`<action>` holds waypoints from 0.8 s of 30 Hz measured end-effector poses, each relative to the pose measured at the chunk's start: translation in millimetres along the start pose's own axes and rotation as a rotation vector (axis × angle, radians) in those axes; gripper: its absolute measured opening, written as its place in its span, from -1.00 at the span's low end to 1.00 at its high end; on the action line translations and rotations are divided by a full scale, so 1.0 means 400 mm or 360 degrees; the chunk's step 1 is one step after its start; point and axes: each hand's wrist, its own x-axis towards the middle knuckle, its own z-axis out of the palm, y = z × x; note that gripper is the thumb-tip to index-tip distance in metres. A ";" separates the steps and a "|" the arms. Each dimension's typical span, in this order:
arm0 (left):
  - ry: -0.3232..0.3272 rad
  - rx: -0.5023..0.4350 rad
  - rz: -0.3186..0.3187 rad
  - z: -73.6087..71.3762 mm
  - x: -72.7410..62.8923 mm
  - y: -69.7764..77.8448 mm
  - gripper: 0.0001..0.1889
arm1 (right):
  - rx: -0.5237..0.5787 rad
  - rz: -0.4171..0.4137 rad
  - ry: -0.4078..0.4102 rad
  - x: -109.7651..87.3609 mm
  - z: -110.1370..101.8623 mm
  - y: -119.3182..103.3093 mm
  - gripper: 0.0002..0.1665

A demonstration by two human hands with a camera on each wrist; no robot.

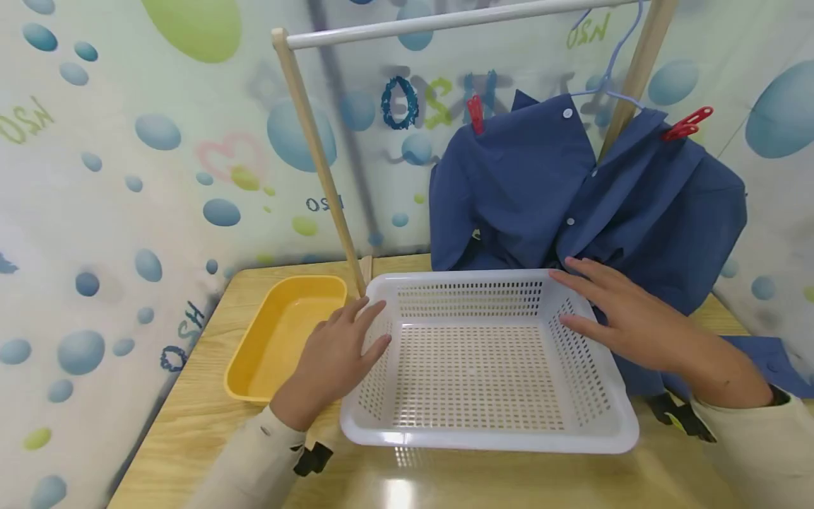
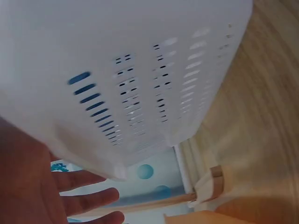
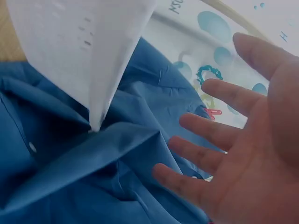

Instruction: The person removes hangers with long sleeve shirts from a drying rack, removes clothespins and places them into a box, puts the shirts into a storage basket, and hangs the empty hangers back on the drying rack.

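A white perforated plastic basket [image 1: 490,440] sits on the wooden table, with nothing inside it. Over its left rim my left hand [image 1: 337,353] is spread, fingers fairly straight; in the left wrist view the fingers [image 2: 88,200] extend beside the rim. My right hand [image 1: 626,318] hovers at the right rim, and the right wrist view shows its fingers [image 3: 210,130] straight and apart, holding nothing. Behind the basket a blue button-up shirt [image 1: 509,184] hangs on a light blue hanger [image 1: 613,60]. Red clothespins [image 1: 475,115] are clipped at both its shoulders.
Left of the basket stands a yellow tub [image 1: 254,360]. A rack with wooden posts [image 1: 318,148] and a white rail [image 1: 445,22] rises at the back. More blue cloth [image 1: 772,360] lies at the right. A patterned curtain [image 1: 114,233] encloses the table.
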 end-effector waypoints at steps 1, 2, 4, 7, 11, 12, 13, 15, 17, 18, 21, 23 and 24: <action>-0.0024 -0.0026 -0.0019 0.007 0.003 -0.002 -0.40 | -0.0025 -0.0001 0.0024 0.002 -0.007 0.002 -0.17; -0.0042 -0.0052 -0.0032 0.013 0.006 -0.003 -0.40 | -0.0049 0.0006 0.0053 0.003 -0.015 0.003 -0.20; -0.0062 -0.0083 -0.0049 0.024 0.012 -0.005 -0.42 | -0.0099 0.0019 0.0131 0.007 -0.032 0.006 -0.27; -0.0064 -0.0130 -0.0048 0.035 0.015 -0.008 -0.47 | -0.0132 0.0051 0.0280 0.015 -0.066 0.014 -0.38; -0.0069 -0.0252 -0.0005 0.045 0.015 -0.011 -0.50 | -0.0143 0.0134 0.0558 0.024 -0.136 0.031 -0.53; -0.0075 -0.0291 0.0002 0.047 0.016 -0.012 -0.50 | -0.0142 0.0175 0.0641 0.025 -0.156 0.035 -0.55; -0.0082 -0.0336 0.0009 0.050 0.016 -0.013 -0.50 | -0.0130 0.0231 0.0727 0.026 -0.175 0.040 -0.56; -0.0129 -0.0457 -0.0013 0.053 0.012 -0.017 -0.49 | -0.0121 0.0370 0.0890 0.033 -0.208 0.051 -0.54; -0.0164 -0.0608 -0.0038 0.058 0.002 -0.027 -0.46 | -0.0074 0.0501 0.1022 0.044 -0.232 0.067 -0.48; -0.0182 -0.0695 -0.0057 0.061 -0.003 -0.033 -0.44 | -0.0053 0.0553 0.1081 0.052 -0.240 0.078 -0.46; -0.0194 -0.0941 -0.0097 0.071 -0.020 -0.051 -0.35 | -0.0039 0.0667 0.1135 0.073 -0.257 0.120 -0.38; -0.0161 -0.1039 -0.0089 0.077 -0.023 -0.057 -0.31 | -0.0044 0.0708 0.1095 0.082 -0.264 0.151 -0.34; -0.0147 -0.1072 -0.0084 0.079 -0.024 -0.058 -0.30 | -0.0051 0.0724 0.1058 0.084 -0.266 0.166 -0.32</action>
